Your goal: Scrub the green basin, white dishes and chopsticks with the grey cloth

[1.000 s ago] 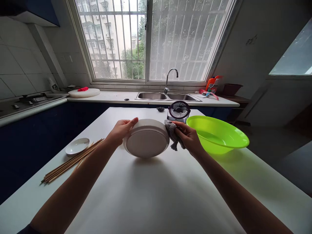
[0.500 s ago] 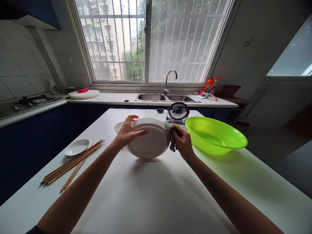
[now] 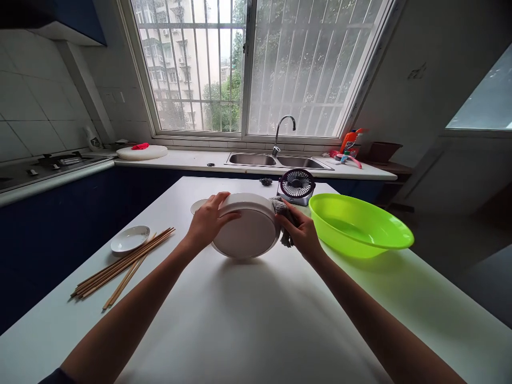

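Forward-stretched | arms [image 3: 144, 298] angled inward | left grip [image 3: 208, 221] clasping tilted dish [image 3: 246, 234] | right grip [image 3: 299, 228] clutching cloth [image 3: 279, 205] against it

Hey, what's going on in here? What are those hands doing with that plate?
The person's left hand grips a white dish, tipped up so its flat underside faces us. The right hand holds a grey cloth against the dish's right edge. On the table, some chopsticks lie by a small plate on the left, a green basin stands on the right, and a little fan is behind the cloth.
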### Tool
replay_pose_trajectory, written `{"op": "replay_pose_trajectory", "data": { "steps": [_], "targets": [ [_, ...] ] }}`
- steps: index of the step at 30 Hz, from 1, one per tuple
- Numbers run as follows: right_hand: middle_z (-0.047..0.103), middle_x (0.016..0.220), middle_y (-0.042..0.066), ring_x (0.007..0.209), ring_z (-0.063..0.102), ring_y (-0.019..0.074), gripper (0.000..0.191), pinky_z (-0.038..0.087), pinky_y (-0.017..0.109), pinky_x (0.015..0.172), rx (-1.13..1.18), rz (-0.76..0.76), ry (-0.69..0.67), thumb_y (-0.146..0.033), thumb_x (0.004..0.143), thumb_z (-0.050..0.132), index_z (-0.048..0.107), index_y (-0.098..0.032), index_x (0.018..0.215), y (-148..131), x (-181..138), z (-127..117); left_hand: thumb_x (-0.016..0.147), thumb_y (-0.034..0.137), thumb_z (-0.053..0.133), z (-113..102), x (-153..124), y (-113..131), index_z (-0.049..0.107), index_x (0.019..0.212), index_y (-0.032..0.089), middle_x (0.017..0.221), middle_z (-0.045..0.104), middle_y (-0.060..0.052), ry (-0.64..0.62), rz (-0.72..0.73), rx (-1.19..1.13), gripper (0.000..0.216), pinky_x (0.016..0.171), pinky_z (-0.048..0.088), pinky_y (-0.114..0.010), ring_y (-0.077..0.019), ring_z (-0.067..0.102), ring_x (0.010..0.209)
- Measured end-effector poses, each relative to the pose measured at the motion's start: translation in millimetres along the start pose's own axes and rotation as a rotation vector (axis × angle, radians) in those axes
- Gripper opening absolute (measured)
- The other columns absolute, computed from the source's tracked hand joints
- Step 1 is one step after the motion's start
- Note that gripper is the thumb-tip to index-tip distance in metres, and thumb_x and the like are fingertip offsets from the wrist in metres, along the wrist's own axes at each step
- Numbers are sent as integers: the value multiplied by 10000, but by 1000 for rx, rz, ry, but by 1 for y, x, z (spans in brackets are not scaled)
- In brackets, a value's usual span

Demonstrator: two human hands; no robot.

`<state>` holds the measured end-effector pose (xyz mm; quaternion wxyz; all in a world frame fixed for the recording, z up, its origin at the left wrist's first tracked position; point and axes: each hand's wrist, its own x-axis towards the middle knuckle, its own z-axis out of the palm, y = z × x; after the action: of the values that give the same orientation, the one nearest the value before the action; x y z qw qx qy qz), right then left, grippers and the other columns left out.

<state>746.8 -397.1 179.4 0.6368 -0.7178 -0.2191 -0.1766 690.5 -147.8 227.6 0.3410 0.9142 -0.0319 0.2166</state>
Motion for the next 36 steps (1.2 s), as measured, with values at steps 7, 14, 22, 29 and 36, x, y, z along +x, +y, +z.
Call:
{"op": "replay_pose_trajectory", "data": {
  "steps": [7,14,22,29,36],
  "targets": [
    [733,1171,40,1147,663,302,454,536,502,1014,-18,-23,-32,-448,814,740,707,-284,1236,-1,3,2,859,532,638,-8,-7,5,560,1227,290,958,716,3,-57,-93,41,447,741,462,-300,-237,674,871],
    [697,1264,48,1202,634,287,364,491,494,1071,-94,-165,-14,-423,897,662,707,-289,1233,-7,1,0,890,583,552,-9,-10,-3,582,1217,271,998,729,-27,-94,-103,73,453,697,472,-296,-257,680,885],
    [611,1396,105,1301,560,278,384,440,484,1115,-400,-454,-214,-344,990,539,625,-265,1356,-29,19,21,909,548,540,-3,-8,-4,594,1222,257,1050,726,-47,-72,-43,75,431,798,501,-328,-264,676,945],
    [554,1462,110,1350,496,300,430,412,537,1106,-693,-655,-327,-284,1037,397,531,-268,1446,-43,31,50,903,502,553,-2,-9,-5,621,1157,240,1125,713,-45,-40,0,-11,371,850,510,-338,-267,660,1027],
    [537,1469,128,1352,487,282,459,430,512,1091,-753,-726,-323,-243,1052,348,461,-260,1496,-32,17,48,906,529,526,1,-9,-9,624,1182,202,1150,713,-89,-67,-25,37,439,897,507,-387,-302,661,1053]
  ]
}}
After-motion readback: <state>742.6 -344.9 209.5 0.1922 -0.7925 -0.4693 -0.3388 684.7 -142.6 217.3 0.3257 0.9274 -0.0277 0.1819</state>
